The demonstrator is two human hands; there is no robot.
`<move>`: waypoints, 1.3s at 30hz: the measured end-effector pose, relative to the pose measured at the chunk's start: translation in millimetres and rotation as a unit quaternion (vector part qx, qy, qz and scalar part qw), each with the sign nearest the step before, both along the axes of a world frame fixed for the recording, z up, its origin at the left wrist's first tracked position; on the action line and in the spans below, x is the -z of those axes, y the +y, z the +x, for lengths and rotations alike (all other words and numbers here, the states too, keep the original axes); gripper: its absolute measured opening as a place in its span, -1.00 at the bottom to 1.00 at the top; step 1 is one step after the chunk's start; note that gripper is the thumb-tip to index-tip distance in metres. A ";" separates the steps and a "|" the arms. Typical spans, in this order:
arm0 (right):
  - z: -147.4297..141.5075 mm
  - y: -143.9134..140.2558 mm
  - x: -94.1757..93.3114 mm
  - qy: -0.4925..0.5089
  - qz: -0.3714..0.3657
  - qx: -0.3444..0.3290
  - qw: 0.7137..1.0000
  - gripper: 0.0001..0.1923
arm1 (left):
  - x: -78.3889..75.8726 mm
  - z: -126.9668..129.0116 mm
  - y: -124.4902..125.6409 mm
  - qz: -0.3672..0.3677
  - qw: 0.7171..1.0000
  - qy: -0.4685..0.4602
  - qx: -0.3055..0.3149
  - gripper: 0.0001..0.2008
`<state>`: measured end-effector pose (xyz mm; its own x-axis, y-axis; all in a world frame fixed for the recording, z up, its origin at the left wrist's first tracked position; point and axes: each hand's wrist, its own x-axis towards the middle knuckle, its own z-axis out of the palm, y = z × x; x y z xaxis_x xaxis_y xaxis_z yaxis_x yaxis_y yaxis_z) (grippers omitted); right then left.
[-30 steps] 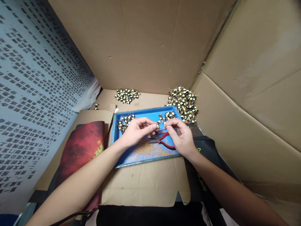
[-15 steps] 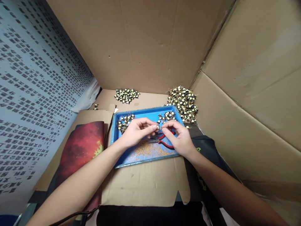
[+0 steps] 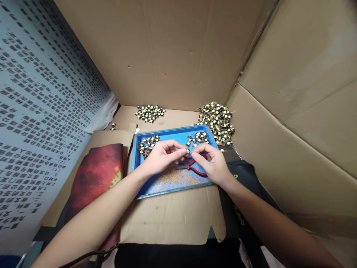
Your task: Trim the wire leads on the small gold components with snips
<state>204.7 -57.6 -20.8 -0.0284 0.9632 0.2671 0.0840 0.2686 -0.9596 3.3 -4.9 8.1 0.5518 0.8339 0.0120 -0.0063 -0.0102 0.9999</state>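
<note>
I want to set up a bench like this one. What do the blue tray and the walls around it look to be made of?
The blue tray looks like moulded plastic with a smooth, slightly glossy face and a raised rim, though painted metal is possible. The walls are plain brown cardboard, matte, with fold creases showing.

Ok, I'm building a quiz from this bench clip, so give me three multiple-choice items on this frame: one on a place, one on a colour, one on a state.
1. Where do the red-handled pliers lie?
A. on the red mat
B. in the blue tray
C. on the rear cardboard ledge

2. What colour is the tray?
A. blue
B. green
C. white

3. How is the small part held?
A. lying loose in the tray
B. clamped in the pliers
C. pinched between the fingertips of both hands

Answers:
1 B: the handles show on the tray floor beneath the right hand.
2 A: its rim and floor are blue.
3 C: the left hand and the right hand meet at the part above the tray.
</note>
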 end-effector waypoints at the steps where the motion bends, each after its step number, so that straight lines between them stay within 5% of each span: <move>1: 0.1 -0.1 0.0 0.009 -0.007 -0.004 1.000 -0.81 | 0.0 0.1 -0.2 0.000 1.000 -0.001 0.002 -0.72; 9: 0.3 2.5 -2.0 0.106 -0.106 -0.022 0.988 -0.69 | 0.4 -0.7 -0.9 -0.004 1.000 -0.010 0.028 -0.73; 21: -2.8 3.6 0.7 0.195 -0.183 -0.042 0.963 -0.78 | 0.8 0.6 -1.6 -0.009 0.999 -0.023 0.039 -0.75; 39: -3.2 3.0 4.6 0.190 -0.157 -0.034 0.969 -0.72 | -2.1 1.8 -1.7 -0.003 1.000 -0.024 0.008 -0.74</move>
<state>201.5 -54.7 -25.4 -0.0510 0.9980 -0.0360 -0.2981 -0.0496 -0.9532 5.1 -6.6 10.2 0.5646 0.8247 0.0334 -0.0544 -0.0033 0.9985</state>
